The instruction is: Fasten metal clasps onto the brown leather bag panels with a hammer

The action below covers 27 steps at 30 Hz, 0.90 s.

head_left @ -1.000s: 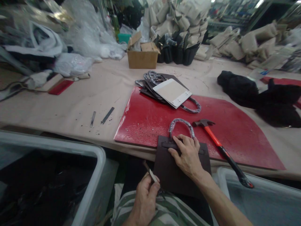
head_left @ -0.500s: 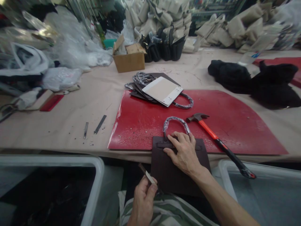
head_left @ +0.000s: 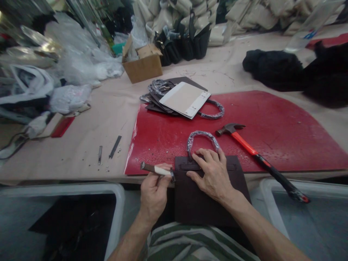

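In my left hand point(head_left: 154, 192) is a short steel punch point(head_left: 164, 170), pinched between thumb and fingers. Its middle is wrapped in white, its blunt brownish end points left, and its dark tip is beside the left edge of a dark brown leather bag panel point(head_left: 202, 203). My right hand point(head_left: 212, 172) lies on that panel with fingers spread, fingertips near the base of a plastic-wrapped handle loop point(head_left: 202, 133). A strap runs across the panel's top, partly under the hand. To the right rests a claw hammer point(head_left: 248, 148) with an orange and black handle.
Under the work lies a red board point(head_left: 252, 112). On it is a stack of dark panels with a pale panel point(head_left: 185, 99) on top. Two slim metal tools point(head_left: 115, 146) lie left. A cardboard box point(head_left: 143, 67), black cloth point(head_left: 272, 69) and plastic bins point(head_left: 119, 195) surround the area.
My left hand has risen from my lap toward the panel's left edge, turning the punch almost level. My right hand stays on the panel. The view has tilted slightly.
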Available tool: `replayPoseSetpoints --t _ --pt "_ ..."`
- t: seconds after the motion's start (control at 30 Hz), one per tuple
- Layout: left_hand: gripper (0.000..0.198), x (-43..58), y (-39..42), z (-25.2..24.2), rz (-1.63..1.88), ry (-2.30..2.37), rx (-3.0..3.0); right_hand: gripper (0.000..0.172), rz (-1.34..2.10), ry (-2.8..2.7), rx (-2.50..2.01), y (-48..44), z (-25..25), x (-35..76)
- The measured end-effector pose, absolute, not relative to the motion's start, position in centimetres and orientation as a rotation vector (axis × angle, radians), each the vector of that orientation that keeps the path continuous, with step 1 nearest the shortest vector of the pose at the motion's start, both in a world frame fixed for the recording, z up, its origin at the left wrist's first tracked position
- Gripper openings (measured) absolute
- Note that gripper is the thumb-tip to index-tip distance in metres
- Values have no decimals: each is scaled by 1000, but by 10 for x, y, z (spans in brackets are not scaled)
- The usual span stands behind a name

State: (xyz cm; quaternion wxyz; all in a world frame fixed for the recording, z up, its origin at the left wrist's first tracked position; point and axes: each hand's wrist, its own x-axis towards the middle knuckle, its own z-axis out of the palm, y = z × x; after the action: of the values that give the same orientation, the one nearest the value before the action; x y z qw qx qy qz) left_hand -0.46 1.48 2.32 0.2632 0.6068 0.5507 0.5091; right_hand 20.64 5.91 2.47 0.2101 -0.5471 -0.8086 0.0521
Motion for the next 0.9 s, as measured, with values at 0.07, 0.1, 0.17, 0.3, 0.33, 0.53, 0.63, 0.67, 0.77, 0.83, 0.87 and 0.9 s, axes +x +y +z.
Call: replayPoseSetpoints --t 0.07,0.1,0.17,0.3,0.33,0.53,0.63,0.67,0.77,0.83,0.87,0.9 --pt "11 1 38 22 1415 1383 1758 51 150 -2245 -1529 59 25 207" --pt "11 3 46 21 1419 1332 1809 53 154 -2242 -1535 59 25 207" --pt "12 6 56 16 1396 1263 1873 54 160 -2237 -1547 59 24 207" --pt "13 5 60 7 1363 1287 1823 53 169 -2238 -1541 60 22 207" --pt "13 4 59 5 1370 1305 1790 52 173 -2238 -1535 61 22 207" --pt "11 3 56 2 1381 1267 1745 52 189 -2240 -1513 63 20 208" --pt "10 5 57 2 1420 1204 1789 57 206 -2260 -1492 63 20 209" --pt "9 5 57 2 1437 1180 1805 58 207 -2261 -1490 63 20 209" --pt "8 7 58 1 1471 1130 1841 57 199 -2252 -1493 64 21 209" --pt "8 8 59 1 1466 1125 1844 54 195 -2243 -1498 66 21 209" --pt "8 8 59 1 1462 1125 1840 53 195 -2241 -1498 66 22 209" --pt "8 8 59 1 1460 1125 1835 52 196 -2240 -1497 67 22 208"
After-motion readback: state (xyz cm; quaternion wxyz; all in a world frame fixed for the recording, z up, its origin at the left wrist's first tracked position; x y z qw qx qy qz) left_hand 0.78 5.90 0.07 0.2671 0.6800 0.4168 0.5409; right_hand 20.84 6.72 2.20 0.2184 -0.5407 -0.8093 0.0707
